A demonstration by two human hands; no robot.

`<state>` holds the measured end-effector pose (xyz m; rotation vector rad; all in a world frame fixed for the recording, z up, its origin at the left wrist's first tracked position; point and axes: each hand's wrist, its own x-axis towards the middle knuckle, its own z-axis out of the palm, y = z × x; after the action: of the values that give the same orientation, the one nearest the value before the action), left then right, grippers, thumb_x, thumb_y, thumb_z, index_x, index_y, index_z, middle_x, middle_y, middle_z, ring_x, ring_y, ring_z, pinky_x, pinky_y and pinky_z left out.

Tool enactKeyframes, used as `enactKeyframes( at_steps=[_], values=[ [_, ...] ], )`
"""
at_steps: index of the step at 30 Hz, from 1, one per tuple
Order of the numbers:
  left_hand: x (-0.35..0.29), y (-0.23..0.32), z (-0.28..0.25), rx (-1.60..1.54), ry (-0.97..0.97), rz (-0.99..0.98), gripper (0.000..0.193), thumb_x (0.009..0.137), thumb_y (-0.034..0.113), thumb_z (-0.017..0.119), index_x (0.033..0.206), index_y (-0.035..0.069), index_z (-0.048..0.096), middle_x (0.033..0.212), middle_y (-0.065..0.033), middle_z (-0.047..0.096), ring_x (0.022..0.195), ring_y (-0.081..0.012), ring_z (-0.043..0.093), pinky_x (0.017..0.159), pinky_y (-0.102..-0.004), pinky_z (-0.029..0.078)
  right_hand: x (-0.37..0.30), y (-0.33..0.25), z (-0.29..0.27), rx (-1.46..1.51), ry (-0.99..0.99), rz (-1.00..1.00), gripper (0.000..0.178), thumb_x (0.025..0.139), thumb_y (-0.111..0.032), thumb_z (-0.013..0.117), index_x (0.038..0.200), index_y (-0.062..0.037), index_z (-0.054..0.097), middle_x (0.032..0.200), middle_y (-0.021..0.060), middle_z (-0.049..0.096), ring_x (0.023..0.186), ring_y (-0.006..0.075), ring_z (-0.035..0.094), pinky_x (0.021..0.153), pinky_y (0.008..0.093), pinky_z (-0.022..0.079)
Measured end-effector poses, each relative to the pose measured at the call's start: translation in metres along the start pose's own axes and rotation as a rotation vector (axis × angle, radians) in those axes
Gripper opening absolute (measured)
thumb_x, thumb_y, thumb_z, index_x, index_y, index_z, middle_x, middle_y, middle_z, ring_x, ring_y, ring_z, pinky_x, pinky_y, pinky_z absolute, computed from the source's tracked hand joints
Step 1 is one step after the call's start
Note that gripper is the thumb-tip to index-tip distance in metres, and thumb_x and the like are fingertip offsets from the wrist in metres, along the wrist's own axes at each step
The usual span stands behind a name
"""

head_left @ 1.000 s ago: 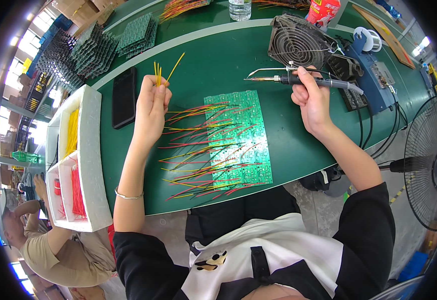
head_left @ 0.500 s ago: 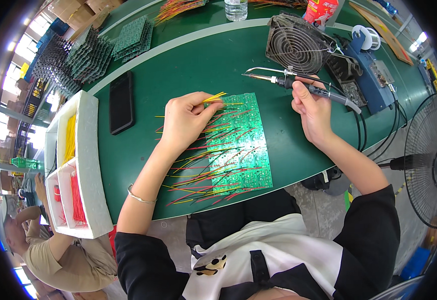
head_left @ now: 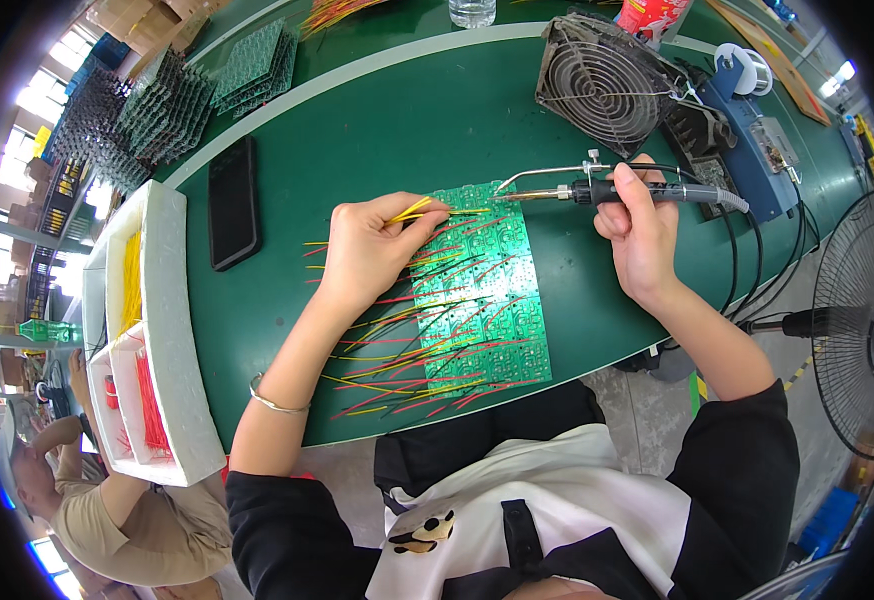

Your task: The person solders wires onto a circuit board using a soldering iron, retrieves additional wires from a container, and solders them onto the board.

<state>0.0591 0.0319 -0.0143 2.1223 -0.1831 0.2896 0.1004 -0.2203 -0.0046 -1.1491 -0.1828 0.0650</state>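
Note:
A green circuit board panel (head_left: 512, 300) lies on the green worktop, with red, yellow and black wires (head_left: 397, 345) sticking out across its left side. My left hand (head_left: 372, 240) is closed over the panel's upper left corner and pinches a few yellow wires (head_left: 414, 209). In my right hand (head_left: 639, 230) is a soldering iron (head_left: 597, 191) with a thin metal feed tube, gripped by its dark handle. The iron's tip points left, over the panel's top right corner. My fingers hide part of the yellow wires.
A white foam tray (head_left: 172, 330) of yellow and red wires stands at left, beside a black phone (head_left: 233, 205). At the back right are a square fan (head_left: 607, 85), a blue soldering unit (head_left: 747, 140) and a solder spool (head_left: 754, 72). Another person (head_left: 137, 520) sits at left.
The soldering iron in my right hand has come down and nearer, so its tip is now over the panel's top edge. My left hand stays nearly in place with the yellow wires.

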Motion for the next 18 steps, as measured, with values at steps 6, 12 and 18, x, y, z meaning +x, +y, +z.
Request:
enactKeyframes(
  at_steps=[6,12,18],
  values=[
    [-0.0008,0.0056,-0.0029,0.006,-0.031,-0.098,0.009,0.08,0.004,0.063,0.086,-0.002,0.067,0.057,0.0075,0.049,0.05,0.0013,0.029,0.044,-0.0164,0.022,-0.0013,0.0017,-0.0012,0.008,-0.061,-0.029,0.019,0.088,-0.013,0.054,0.076,-0.0085,0.04,0.063,-0.0026,0.039,0.048,0.0021,0.033,0.043,0.0195,0.026],
    [-0.0012,0.0042,-0.0028,0.019,-0.027,-0.099,0.009,0.08,0.004,0.062,0.086,-0.002,0.066,0.058,0.0071,0.05,0.05,0.0015,0.031,0.044,-0.0161,0.023,-0.002,0.002,-0.0013,-0.018,-0.073,-0.043,0.019,0.088,-0.014,0.053,0.076,-0.008,0.04,0.063,-0.0025,0.039,0.048,0.002,0.033,0.043,0.0193,0.027],
    [-0.0018,0.0036,-0.0032,0.017,-0.017,-0.089,0.009,0.08,0.004,0.062,0.086,-0.002,0.066,0.059,0.0062,0.052,0.051,0.0015,0.033,0.044,-0.0162,0.024,-0.0019,0.0024,-0.0009,-0.033,-0.075,-0.053,0.018,0.088,-0.014,0.053,0.077,-0.0079,0.04,0.062,-0.0025,0.039,0.048,0.002,0.032,0.043,0.0192,0.027]
  ],
)
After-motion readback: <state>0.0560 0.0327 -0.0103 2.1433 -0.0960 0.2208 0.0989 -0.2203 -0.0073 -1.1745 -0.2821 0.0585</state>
